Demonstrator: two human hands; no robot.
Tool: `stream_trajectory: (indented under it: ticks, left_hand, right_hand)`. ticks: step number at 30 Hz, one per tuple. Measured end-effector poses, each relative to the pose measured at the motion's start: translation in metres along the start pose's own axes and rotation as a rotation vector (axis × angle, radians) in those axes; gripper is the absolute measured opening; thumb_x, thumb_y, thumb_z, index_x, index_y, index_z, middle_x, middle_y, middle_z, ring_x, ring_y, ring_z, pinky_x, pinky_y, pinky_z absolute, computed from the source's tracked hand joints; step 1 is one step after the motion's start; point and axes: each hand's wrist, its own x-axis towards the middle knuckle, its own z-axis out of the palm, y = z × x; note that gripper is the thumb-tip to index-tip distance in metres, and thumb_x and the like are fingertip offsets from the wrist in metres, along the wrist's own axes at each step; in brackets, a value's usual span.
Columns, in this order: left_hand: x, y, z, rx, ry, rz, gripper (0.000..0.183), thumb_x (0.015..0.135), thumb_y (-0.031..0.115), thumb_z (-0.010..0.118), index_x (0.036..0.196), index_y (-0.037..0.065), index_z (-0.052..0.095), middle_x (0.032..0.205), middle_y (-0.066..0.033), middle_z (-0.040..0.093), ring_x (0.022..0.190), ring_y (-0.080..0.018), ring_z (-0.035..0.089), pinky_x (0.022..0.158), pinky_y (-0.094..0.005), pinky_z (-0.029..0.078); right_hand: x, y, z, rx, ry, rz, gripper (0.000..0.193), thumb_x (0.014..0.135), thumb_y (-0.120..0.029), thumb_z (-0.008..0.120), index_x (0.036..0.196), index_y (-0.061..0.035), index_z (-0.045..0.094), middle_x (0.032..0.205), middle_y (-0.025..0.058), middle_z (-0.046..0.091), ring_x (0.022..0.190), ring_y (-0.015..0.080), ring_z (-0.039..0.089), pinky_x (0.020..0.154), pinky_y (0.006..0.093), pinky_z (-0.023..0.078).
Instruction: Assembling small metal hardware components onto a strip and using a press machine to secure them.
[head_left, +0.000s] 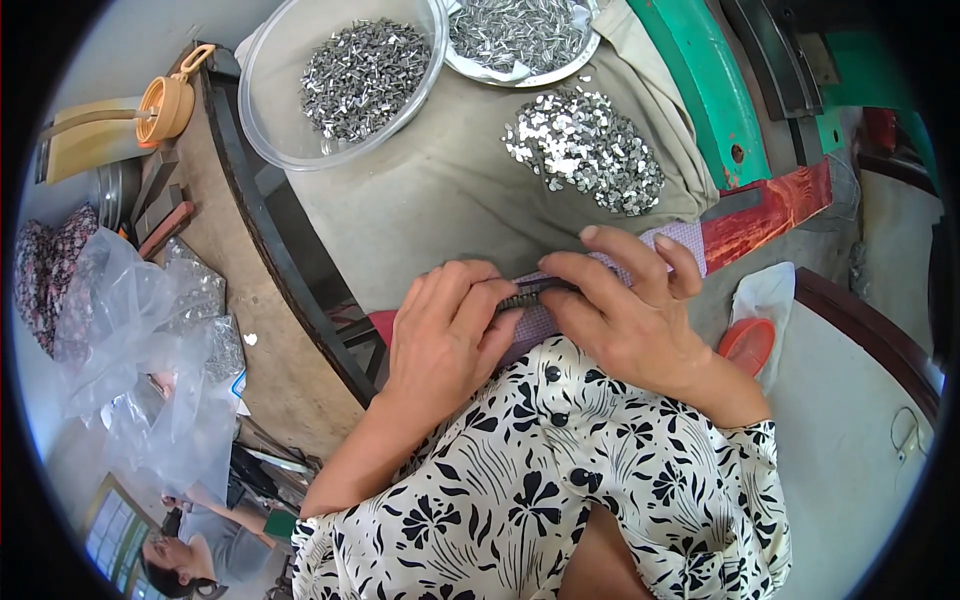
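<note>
Close in front of my body, both hands meet on a narrow dark strip (524,298) with a ridged row along it. My left hand (442,325) is closed around its left end, fingers curled and thumb below. At the other end, the thumb and forefinger of my right hand (632,325) pinch the strip, while its remaining fingers are raised and spread. Fingers hide much of the strip, so its exact kind is unclear. Beneath it lies a purple checked cloth (690,243). Farther off, a pile of small flat shiny metal pieces (585,150) rests on a grey-green cloth (425,215).
Beyond stand a clear plastic tub (272,65) of small metal pieces and a white bowl (520,82) with slender ones. A green machine part (705,95) is at right. Plastic bags (140,330) and an orange container (165,110) sit left. Another person (205,545) appears lower left.
</note>
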Motion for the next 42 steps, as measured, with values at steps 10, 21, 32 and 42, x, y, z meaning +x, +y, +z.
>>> stream_trajectory:
  ticks: [10,21,32,42]
  left_hand:
    - [-0.007,-0.005,-0.001,-0.069,0.030,-0.050,0.027,0.075,0.008,0.077,0.100,0.003,0.067,0.106,-0.0090,0.059,0.091,-0.0293,0.059,0.079,-0.0388,0.047]
    - [0.000,-0.008,-0.014,0.126,0.069,0.112,0.031,0.073,0.009,0.076,0.103,0.004,0.068,0.104,-0.0065,0.061,0.091,-0.0261,0.059,0.078,-0.0367,0.046]
    - [0.009,-0.014,-0.011,0.062,0.057,-0.025,0.034,0.070,0.004,0.079,0.102,0.003,0.067,0.105,-0.0111,0.061,0.095,-0.0315,0.059,0.081,-0.0404,0.048]
    - [0.014,-0.009,-0.002,-0.062,0.086,-0.069,0.039,0.071,0.008,0.080,0.107,0.005,0.064,0.108,-0.0100,0.059,0.097,-0.0317,0.058,0.082,-0.0414,0.048]
  right_hand:
    - [-0.023,0.034,-0.024,0.145,-0.039,0.224,0.026,0.064,-0.028,0.084,0.087,-0.0189,0.077,0.107,-0.0027,0.067,0.116,0.0305,0.051,0.098,0.0427,0.030]
    - [-0.017,0.040,-0.018,0.178,-0.075,0.173,0.026,0.070,-0.029,0.082,0.094,-0.0206,0.076,0.110,-0.0073,0.066,0.118,0.0276,0.049,0.097,0.0443,0.030]
    - [0.000,0.044,-0.012,0.205,-0.060,0.189,0.023,0.070,-0.028,0.081,0.091,-0.0198,0.077,0.108,-0.0068,0.066,0.117,0.0285,0.050,0.097,0.0435,0.030]
    - [0.036,0.017,0.004,0.223,-0.029,-0.012,0.009,0.076,-0.019,0.062,0.080,-0.0143,0.069,0.111,-0.0015,0.063,0.121,0.0211,0.050,0.103,0.0407,0.031]
